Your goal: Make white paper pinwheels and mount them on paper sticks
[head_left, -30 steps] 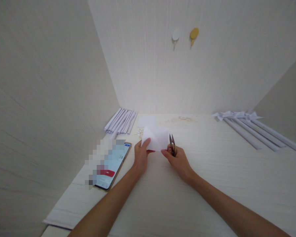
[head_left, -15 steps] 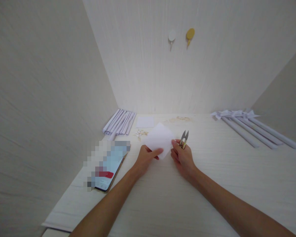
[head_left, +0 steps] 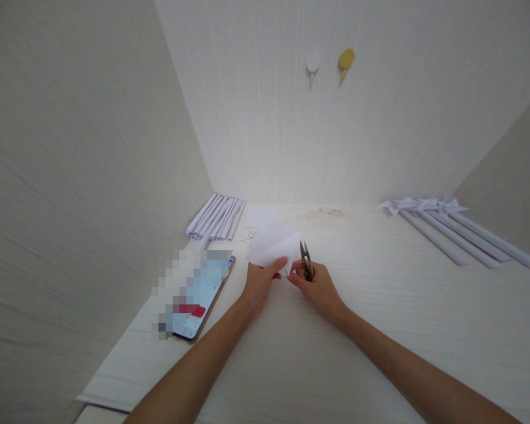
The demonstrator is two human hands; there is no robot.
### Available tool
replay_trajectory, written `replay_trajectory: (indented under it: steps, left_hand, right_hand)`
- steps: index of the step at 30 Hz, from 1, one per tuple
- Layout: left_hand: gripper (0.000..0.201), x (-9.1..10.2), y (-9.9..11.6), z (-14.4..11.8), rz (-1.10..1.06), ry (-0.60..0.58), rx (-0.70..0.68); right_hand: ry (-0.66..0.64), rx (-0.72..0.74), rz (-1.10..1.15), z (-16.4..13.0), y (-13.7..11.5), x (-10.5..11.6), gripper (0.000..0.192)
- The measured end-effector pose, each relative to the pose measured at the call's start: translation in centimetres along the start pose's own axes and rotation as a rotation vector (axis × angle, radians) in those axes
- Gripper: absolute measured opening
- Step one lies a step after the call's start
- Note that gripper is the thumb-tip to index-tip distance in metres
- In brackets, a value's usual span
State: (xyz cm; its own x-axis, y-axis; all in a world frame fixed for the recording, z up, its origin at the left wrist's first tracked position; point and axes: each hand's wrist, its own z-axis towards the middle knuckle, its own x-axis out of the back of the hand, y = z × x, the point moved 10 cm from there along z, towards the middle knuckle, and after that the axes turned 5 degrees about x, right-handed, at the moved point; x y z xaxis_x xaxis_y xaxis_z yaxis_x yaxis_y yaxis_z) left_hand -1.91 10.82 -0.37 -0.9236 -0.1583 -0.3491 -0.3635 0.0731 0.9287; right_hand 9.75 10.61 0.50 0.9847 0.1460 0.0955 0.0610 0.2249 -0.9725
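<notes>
Pale wood-grain panels close in this small alcove on three sides, and the same whitish grain covers the bench [head_left: 380,330] I look down on. My left hand [head_left: 260,282] is closed on the near edge of a white paper sheet [head_left: 274,244], thumb on top, holding it lifted just above the bench and tilted. My right hand [head_left: 315,288] is closed around small metal snips [head_left: 306,262], whose blades point away from me and stand just beside the sheet's right edge; its fingertips also touch the sheet's near corner.

Left of my left hand a phone [head_left: 194,300] lies flat near the bench's left edge, its screen lit and partly blurred. Behind it, against the left wall, a bundle of rolled paper sticks [head_left: 216,217] lies side by side. A second white sheet [head_left: 260,215] rests flat just past the held one. Far right, well apart from my hands, long paper sticks with folded tips [head_left: 450,227] lie in a row. On the back wall hang two hooks, one white [head_left: 313,62] and one yellow [head_left: 347,59].
</notes>
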Motion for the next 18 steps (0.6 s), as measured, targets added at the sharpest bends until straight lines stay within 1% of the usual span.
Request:
replay_trajectory:
  steps: [5,9,15,18]
  left_hand:
    - [0.032,0.41,0.2,0.08,0.066,0.045,-0.02]
    - [0.027,0.32,0.57,0.12,0.103,0.027,-0.067]
    - [0.022,-0.17,0.72,-0.14,0.15,0.005,-0.073]
    - [0.02,-0.2,0.78,-0.22,0.18,0.015,-0.078]
  right_hand:
    - [-0.016,0.007,-0.031,0.07,-0.22,-0.1,0.014]
    - [0.003,-0.019,-0.027,0.08,-0.04,0.06,0.019]
    - [0.043,-0.032,-0.01,-0.1,0.13,0.46,0.021]
    - [0.056,-0.05,0.001,-0.14,0.2,0.55,0.023]
